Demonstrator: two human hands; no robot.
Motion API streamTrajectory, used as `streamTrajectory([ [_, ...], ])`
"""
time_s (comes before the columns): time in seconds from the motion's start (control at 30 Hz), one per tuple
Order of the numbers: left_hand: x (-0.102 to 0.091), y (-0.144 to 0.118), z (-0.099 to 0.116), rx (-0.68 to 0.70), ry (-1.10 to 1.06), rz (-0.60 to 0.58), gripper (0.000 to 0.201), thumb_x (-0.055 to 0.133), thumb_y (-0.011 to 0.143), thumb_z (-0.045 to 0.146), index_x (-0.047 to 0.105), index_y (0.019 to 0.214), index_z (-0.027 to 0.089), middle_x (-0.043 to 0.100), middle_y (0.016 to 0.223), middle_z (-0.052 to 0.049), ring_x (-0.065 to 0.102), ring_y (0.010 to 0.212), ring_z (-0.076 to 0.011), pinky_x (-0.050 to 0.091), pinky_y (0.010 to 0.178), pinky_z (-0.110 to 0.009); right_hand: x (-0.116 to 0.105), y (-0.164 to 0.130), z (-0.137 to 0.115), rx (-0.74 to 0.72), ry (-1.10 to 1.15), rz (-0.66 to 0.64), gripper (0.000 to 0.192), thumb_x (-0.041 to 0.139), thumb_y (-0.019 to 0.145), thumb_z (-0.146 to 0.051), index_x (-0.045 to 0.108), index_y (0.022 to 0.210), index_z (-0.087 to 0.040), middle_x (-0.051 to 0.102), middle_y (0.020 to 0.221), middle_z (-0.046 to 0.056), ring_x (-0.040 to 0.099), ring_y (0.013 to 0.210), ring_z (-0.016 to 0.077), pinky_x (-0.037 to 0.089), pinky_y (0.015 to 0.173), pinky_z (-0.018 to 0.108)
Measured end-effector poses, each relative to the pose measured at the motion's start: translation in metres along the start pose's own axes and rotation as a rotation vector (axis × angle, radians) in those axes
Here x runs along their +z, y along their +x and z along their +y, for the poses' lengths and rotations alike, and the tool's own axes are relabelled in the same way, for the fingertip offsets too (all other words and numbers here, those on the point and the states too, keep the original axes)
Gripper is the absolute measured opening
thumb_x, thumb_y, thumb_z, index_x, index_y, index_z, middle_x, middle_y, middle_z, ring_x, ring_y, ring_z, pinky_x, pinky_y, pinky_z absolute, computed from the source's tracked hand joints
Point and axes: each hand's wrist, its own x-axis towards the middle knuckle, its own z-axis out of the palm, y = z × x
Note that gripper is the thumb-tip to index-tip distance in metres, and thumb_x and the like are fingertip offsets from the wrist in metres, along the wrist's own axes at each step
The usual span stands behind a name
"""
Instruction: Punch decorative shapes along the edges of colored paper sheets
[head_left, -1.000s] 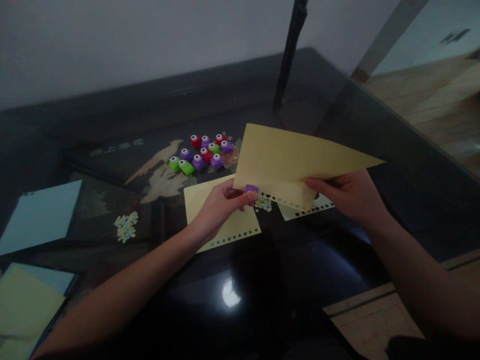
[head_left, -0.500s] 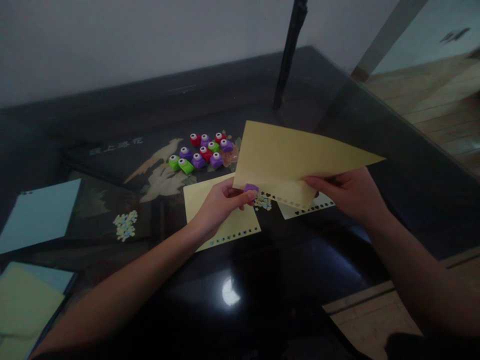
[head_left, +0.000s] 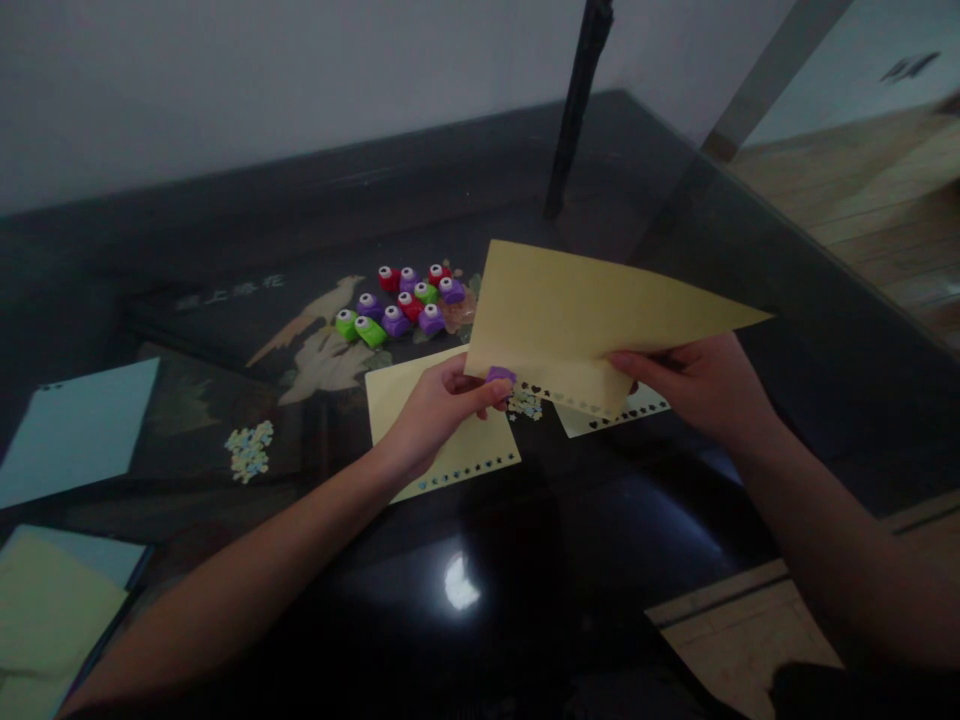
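The black desk (head_left: 375, 600) spreads under everything, with a bird and lettering showing in its surface. Above it, a yellow sheet (head_left: 570, 310) is held up at a tilt, a row of star and heart holes along its lower edge. At the far left lies a blue sheet (head_left: 82, 430); nearer the person, a pale yellow sheet (head_left: 52, 600) partly covers another blue piece. A flat yellow sheet (head_left: 394, 400) with holes along its near edge lies partly under the left hand (head_left: 446, 405), and a pale sheet (head_left: 581, 422), also punched, shows beneath the raised sheet. The right hand (head_left: 694, 380) grips the raised sheet, thumb on top. The left hand pinches a purple punch (head_left: 500, 376) at that sheet's lower left corner, beside the row of holes. Beyond sit 11 punches (head_left: 395, 320): 5 purple, 3 red, 3 green. Smallest are the paper cut-outs, in 2 heaps: a left heap (head_left: 250, 450) and a middle heap (head_left: 527, 405) near the purple punch.
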Motion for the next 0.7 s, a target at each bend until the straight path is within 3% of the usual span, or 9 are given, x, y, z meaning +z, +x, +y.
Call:
streamTrajectory([
  [0.7,-0.0001,0.0003,-0.0011,0.003,-0.007,-0.002,0.025,0.073,0.072,0.032,0.062,0.087,0.015,0.066,0.073,-0.003,0.059,0.067,-0.0136,0.038,0.058,-0.024,0.0001,0.0002,-0.0006,-0.033,-0.006,0.009,0.008,0.066,0.077,-0.033,0.071,0.073,-0.028,0.075,0.078,0.002,0.069,0.062,0.0214,0.055,0.057,0.035],
])
